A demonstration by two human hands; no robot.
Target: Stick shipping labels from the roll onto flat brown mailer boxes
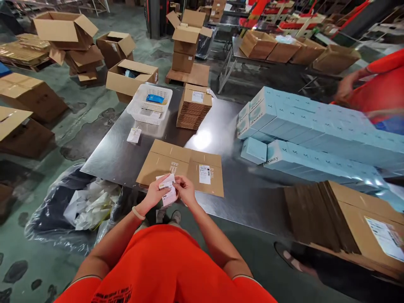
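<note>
Label sheets [168,198] are resting in the left grip [154,195], which is nearly closed on them; right grip [186,191] is apparently pinching their edge. Flat carton [205,158] is lying just beyond. Step, judged: separating 1 sheet; next move is likely calling for steady left support.
</note>
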